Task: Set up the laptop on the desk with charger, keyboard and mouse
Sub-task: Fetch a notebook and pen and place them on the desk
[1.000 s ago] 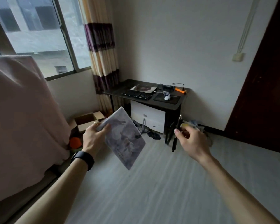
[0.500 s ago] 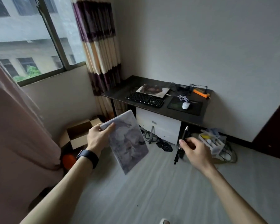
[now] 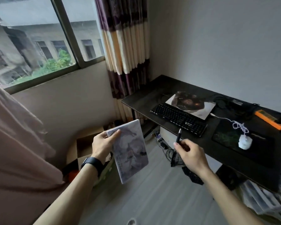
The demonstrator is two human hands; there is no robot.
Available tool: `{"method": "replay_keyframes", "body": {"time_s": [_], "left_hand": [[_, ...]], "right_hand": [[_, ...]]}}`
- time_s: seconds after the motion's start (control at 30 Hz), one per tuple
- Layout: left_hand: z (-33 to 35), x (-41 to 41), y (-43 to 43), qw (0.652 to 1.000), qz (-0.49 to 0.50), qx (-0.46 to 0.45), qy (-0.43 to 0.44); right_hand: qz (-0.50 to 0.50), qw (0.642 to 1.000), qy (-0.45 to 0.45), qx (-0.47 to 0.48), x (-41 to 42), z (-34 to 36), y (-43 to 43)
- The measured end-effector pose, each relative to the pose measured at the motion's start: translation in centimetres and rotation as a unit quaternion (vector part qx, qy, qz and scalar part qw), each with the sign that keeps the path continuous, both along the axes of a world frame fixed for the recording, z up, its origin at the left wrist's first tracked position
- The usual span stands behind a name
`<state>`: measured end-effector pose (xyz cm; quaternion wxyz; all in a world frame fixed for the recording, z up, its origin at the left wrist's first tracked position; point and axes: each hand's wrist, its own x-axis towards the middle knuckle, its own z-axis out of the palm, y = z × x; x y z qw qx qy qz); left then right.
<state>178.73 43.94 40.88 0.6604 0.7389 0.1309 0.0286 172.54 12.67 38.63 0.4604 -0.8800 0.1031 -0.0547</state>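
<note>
A closed laptop (image 3: 191,104) with a dark picture on its lid lies on the black desk (image 3: 141,98). In front of it sits a black keyboard (image 3: 178,119). A white mouse (image 3: 245,141) with a coiled cord rests on a dark mouse pad (image 3: 230,138). Black cables and a charger (image 3: 234,103) lie near the wall. My left hand (image 3: 104,143) grips a thin pale book (image 3: 130,151) by its top corner. My right hand (image 3: 190,153) holds a black pen (image 3: 177,143), just short of the desk's front edge.
An orange power strip (image 3: 269,121) lies at the desk's back right. An open cardboard box (image 3: 86,143) stands on the floor under the window. Cables (image 3: 170,153) trail beneath the desk. A striped curtain (image 3: 125,46) hangs left of the desk; pink fabric (image 3: 15,143) fills the left.
I have walked closer to the desk, which now looms large at the right. Both hands keep their hold on the book and the pen.
</note>
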Motion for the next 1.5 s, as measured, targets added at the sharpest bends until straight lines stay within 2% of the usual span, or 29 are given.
{"method": "replay_keyframes", "body": {"time_s": [0.27,0.6,0.83,1.2,1.33,1.4,1.5], "left_hand": [[-3.7,23.8,2.6,0.998,-0.052,-0.012,0.039],[-7.0,49.2,-0.3,0.990,-0.108,0.037,0.084],[-10.0,63.1,-3.5,0.976,-0.156,0.102,0.115],[-15.9,78.9,-6.8,0.901,-0.335,0.125,0.246],[-20.2,83.5,-8.6,0.897,-0.325,0.156,0.254],[-22.2,85.1,-9.3,0.902,-0.311,0.143,0.262],[-23.8,86.6,-10.3,0.887,-0.330,0.107,0.304]], "right_hand": [[-0.020,1.000,0.022,-0.010,22.4,-4.3,2.9],[-0.052,0.997,0.058,0.017,43.3,-6.7,2.3],[-0.049,0.989,0.136,0.033,55.2,-11.3,0.7],[-0.136,0.961,0.234,0.051,65.2,-15.3,1.9],[-0.151,0.946,0.283,0.051,68.2,-17.8,3.2],[-0.155,0.938,0.306,0.053,69.2,-18.7,3.7],[-0.172,0.926,0.330,0.064,70.2,-20.0,4.5]]}}
